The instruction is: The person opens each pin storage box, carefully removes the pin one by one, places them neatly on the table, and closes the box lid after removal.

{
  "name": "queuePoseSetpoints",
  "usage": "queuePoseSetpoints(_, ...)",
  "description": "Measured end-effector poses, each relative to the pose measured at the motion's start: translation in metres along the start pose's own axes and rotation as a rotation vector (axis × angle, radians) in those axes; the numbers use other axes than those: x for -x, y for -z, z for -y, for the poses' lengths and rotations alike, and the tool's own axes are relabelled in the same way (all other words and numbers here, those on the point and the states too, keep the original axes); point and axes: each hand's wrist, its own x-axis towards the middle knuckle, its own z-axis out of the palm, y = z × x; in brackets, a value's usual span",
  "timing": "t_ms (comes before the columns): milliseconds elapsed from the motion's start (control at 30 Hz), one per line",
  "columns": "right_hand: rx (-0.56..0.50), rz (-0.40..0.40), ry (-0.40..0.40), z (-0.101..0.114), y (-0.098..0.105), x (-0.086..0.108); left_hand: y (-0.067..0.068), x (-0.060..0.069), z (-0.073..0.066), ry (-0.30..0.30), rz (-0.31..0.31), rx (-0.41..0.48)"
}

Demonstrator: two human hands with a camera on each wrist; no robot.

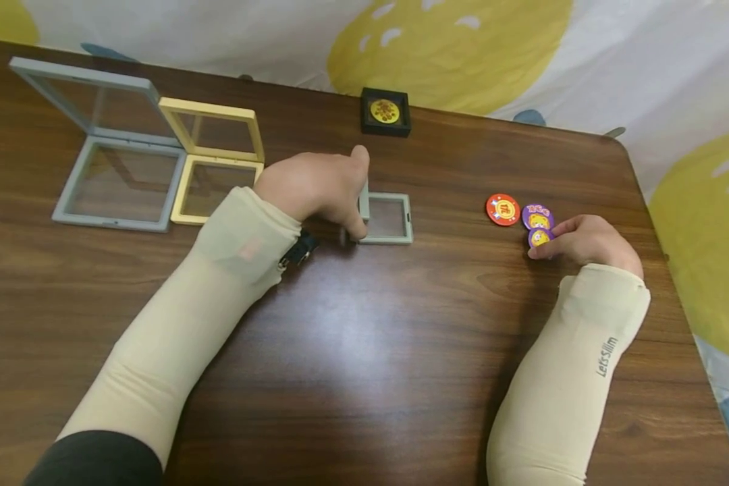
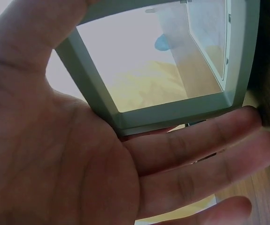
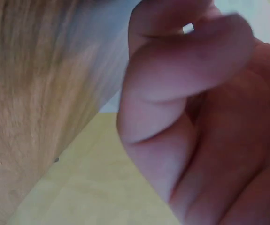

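Observation:
With thumb and fingers, my left hand (image 1: 316,185) grips the raised half of a small grey-green hinged display frame (image 1: 389,240). Its other half lies flat on the table, and the hand hides part of the raised one. In the left wrist view the clear-windowed half of the frame (image 2: 177,114) stands against the palm. At the right, my right hand (image 1: 598,244) pinches a small round purple badge (image 1: 540,237) with a yellow bear. It overlaps a larger purple bear badge (image 1: 537,214). In the right wrist view only curled fingers (image 3: 172,89) show; the badge is hidden.
A red round badge (image 1: 501,210) lies left of the purple ones. A black square frame with a yellow disc (image 1: 385,111) sits near the back edge. At the left stand a large opened grey frame (image 1: 112,221) and an opened yellow frame (image 1: 219,159). A patterned curtain (image 1: 449,54) hangs behind.

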Motion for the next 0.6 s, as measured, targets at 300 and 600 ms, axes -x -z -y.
queuePoseSetpoints(300,0.009,0.015,0.011,0.0025,-0.0038,-0.0026,-0.0001,-0.0009,0.0005,0.0,-0.001,-0.006)
queuePoseSetpoints(600,-0.03,0.036,0.014,0.0049,-0.0026,-0.0011,-0.0009,-0.0003,0.0002,0.009,-0.002,0.01)
